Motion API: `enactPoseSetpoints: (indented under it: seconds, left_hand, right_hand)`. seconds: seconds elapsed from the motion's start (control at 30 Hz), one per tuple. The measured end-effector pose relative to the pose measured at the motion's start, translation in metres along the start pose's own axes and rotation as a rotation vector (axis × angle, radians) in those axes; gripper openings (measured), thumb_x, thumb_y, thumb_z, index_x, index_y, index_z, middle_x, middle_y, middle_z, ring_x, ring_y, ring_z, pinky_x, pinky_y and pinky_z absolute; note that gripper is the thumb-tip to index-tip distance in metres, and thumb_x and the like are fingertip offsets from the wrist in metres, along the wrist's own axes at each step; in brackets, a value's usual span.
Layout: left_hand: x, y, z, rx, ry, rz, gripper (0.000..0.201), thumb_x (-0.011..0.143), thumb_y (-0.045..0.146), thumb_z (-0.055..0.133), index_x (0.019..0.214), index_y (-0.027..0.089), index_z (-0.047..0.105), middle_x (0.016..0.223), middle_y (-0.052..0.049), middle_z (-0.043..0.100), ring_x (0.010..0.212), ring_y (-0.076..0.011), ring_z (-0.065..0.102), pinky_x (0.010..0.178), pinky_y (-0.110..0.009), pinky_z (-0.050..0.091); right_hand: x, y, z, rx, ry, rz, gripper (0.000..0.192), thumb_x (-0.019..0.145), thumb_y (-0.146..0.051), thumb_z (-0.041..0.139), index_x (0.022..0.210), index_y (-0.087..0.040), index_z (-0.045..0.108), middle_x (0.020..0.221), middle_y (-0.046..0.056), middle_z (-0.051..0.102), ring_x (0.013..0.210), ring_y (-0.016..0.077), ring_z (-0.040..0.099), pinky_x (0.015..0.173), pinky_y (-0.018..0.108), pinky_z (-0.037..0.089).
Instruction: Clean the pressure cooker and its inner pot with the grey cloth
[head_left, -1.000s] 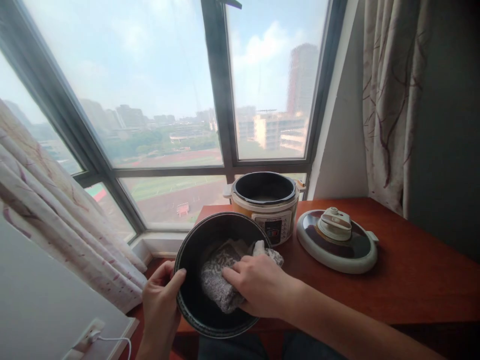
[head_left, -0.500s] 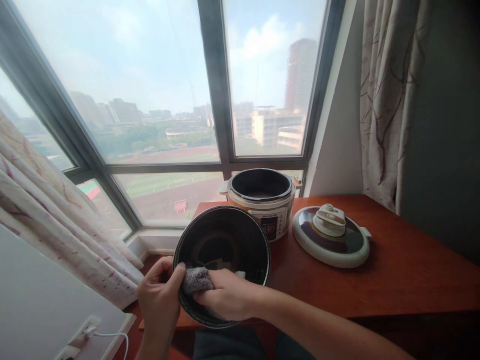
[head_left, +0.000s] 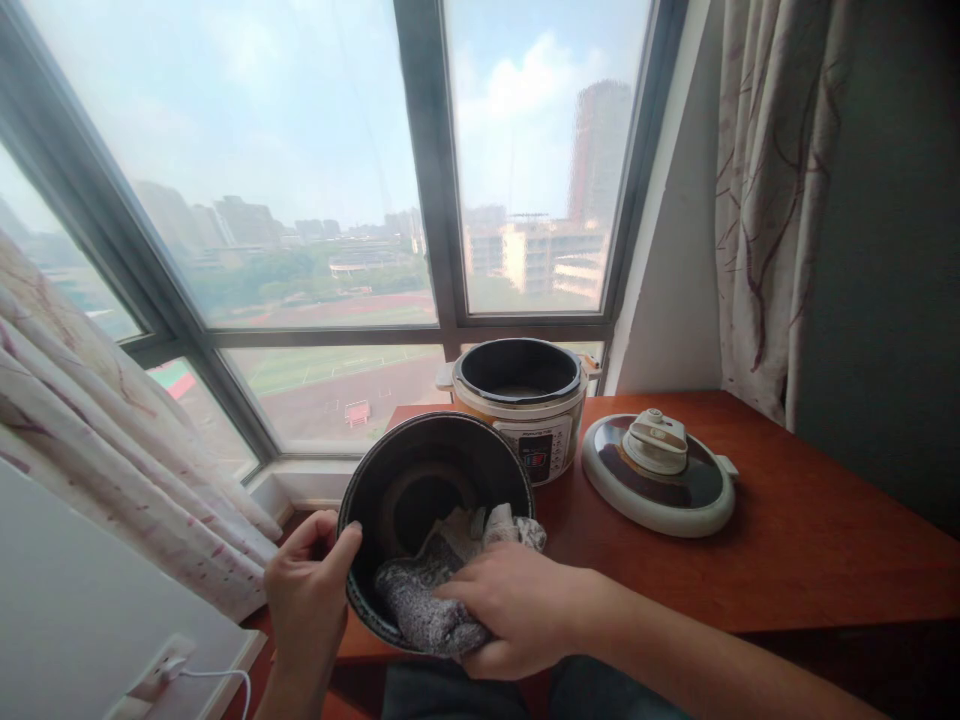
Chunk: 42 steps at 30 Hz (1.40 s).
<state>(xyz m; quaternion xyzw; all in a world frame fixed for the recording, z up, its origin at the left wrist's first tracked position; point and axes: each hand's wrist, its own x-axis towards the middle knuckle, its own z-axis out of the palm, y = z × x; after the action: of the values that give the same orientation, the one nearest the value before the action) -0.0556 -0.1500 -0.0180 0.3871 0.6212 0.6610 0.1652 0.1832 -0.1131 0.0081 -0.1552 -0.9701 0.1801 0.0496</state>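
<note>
1. The left hand (head_left: 307, 590) is gripping the pot (head_left: 420, 480) by its rim, thumb inside, tilting it just in front of the cooker (head_left: 525, 400).
2. The right hand (head_left: 517, 610) is pressing a cloth (head_left: 427, 600) into the pot, its grip closed on it.
3. The pot is looking rigid and slick; the rim is probably the safest hold. The cloth is looking soft.

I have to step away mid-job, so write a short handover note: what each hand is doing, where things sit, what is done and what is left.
Left hand: grips the left rim of the black round inner pot, tilted toward the person.
Right hand: presses a grey speckled cloth against the pot's near inside wall and rim.
White-and-orange electric cooker base stands open at the back of the red-brown wooden table; its dark round lid lies to its right.
Done: pot out, lid off.
Left, probably: finish wiping, put the pot back, then the lid.
</note>
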Motion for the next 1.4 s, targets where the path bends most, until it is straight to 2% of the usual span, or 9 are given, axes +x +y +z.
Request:
enactPoseSetpoints:
  seconds: [0.17, 0.37, 0.53, 0.67, 0.8, 1.0, 1.17, 1.27, 1.4]
  left_hand:
    - [0.006, -0.003, -0.002, -0.002, -0.038, -0.019, 0.028, 0.068, 0.034, 0.078, 0.062, 0.019, 0.055, 0.060, 0.005, 0.042, 0.055, -0.0095, 0.036, 0.046, -0.020, 0.028]
    - [0.006, -0.003, 0.000, -0.006, -0.067, 0.033, 0.031, 0.071, 0.033, 0.076, 0.061, 0.018, 0.051, 0.061, 0.005, 0.039, 0.056, -0.0089, 0.034, 0.047, -0.019, 0.028]
    - [0.002, -0.001, 0.003, 0.028, -0.054, 0.053, 0.034, 0.072, 0.035, 0.074, 0.060, 0.018, 0.047, 0.061, 0.005, 0.038, 0.056, -0.0088, 0.034, 0.047, -0.020, 0.027]
    - [0.002, 0.000, 0.003, 0.040, -0.037, 0.054, 0.030, 0.073, 0.036, 0.073, 0.062, 0.019, 0.050, 0.061, 0.005, 0.037, 0.057, -0.0090, 0.033, 0.048, -0.020, 0.027]
    - [0.008, 0.002, 0.002, 0.091, -0.068, 0.065, 0.030, 0.073, 0.037, 0.071, 0.062, 0.019, 0.050, 0.061, 0.005, 0.037, 0.057, -0.0094, 0.034, 0.049, -0.021, 0.028]
    - [0.026, 0.004, -0.006, 0.225, -0.132, 0.078, 0.035, 0.072, 0.040, 0.068, 0.058, 0.019, 0.043, 0.057, 0.006, 0.036, 0.056, -0.0092, 0.034, 0.050, -0.022, 0.027]
    - [0.043, 0.003, -0.011, 0.275, -0.284, 0.075, 0.040, 0.076, 0.047, 0.068, 0.060, 0.020, 0.044, 0.057, 0.006, 0.037, 0.055, -0.0098, 0.037, 0.049, -0.022, 0.030]
    - [0.043, 0.006, -0.014, 0.270, -0.319, 0.072, 0.040, 0.078, 0.055, 0.066, 0.066, 0.020, 0.050, 0.060, 0.005, 0.045, 0.057, -0.0115, 0.044, 0.051, -0.022, 0.036]
    - [0.021, 0.000, -0.025, 0.371, -0.261, 0.107, 0.041, 0.079, 0.061, 0.064, 0.079, 0.021, 0.057, 0.065, 0.003, 0.057, 0.061, -0.0158, 0.056, 0.057, -0.025, 0.046]
  right_hand:
    - [-0.015, 0.018, -0.008, -0.200, -0.030, -0.031, 0.036, 0.082, -0.044, 0.060, 0.105, -0.017, 0.067, 0.093, 0.009, 0.076, 0.088, 0.0262, 0.070, 0.086, 0.037, 0.043]
    - [-0.015, 0.018, 0.004, -0.255, -0.009, -0.026, 0.045, 0.082, -0.056, 0.063, 0.102, -0.016, 0.066, 0.090, 0.009, 0.074, 0.085, 0.0269, 0.070, 0.083, 0.040, 0.044]
    - [0.011, -0.002, 0.020, -0.129, -0.028, 0.037, 0.055, 0.082, -0.059, 0.062, 0.114, -0.014, 0.062, 0.098, 0.013, 0.075, 0.085, 0.0282, 0.072, 0.072, 0.035, 0.049]
    - [0.034, -0.019, 0.029, 0.023, 0.080, 0.091, 0.066, 0.080, -0.055, 0.063, 0.129, -0.012, 0.052, 0.114, 0.015, 0.073, 0.095, 0.0317, 0.072, 0.072, 0.035, 0.052]
    - [0.032, -0.016, 0.031, 0.029, 0.116, 0.084, 0.051, 0.083, -0.043, 0.060, 0.124, -0.014, 0.054, 0.112, 0.014, 0.074, 0.094, 0.0306, 0.072, 0.072, 0.034, 0.052]
    - [0.005, 0.013, 0.007, -0.197, -0.071, -0.038, 0.029, 0.083, -0.029, 0.060, 0.108, -0.013, 0.061, 0.096, 0.013, 0.075, 0.088, 0.0276, 0.071, 0.076, 0.034, 0.046]
    - [0.000, 0.028, -0.008, -0.372, -0.130, -0.077, 0.010, 0.089, -0.019, 0.055, 0.093, -0.013, 0.063, 0.084, 0.011, 0.075, 0.079, 0.0233, 0.069, 0.075, 0.034, 0.042]
    - [0.001, 0.024, -0.001, -0.395, -0.096, -0.058, 0.010, 0.092, -0.017, 0.052, 0.092, -0.014, 0.062, 0.083, 0.010, 0.074, 0.076, 0.0223, 0.068, 0.073, 0.034, 0.041]
    - [0.006, 0.003, 0.021, -0.372, 0.028, 0.004, 0.010, 0.090, -0.021, 0.057, 0.098, -0.014, 0.059, 0.088, 0.009, 0.074, 0.075, 0.0237, 0.068, 0.073, 0.037, 0.044]
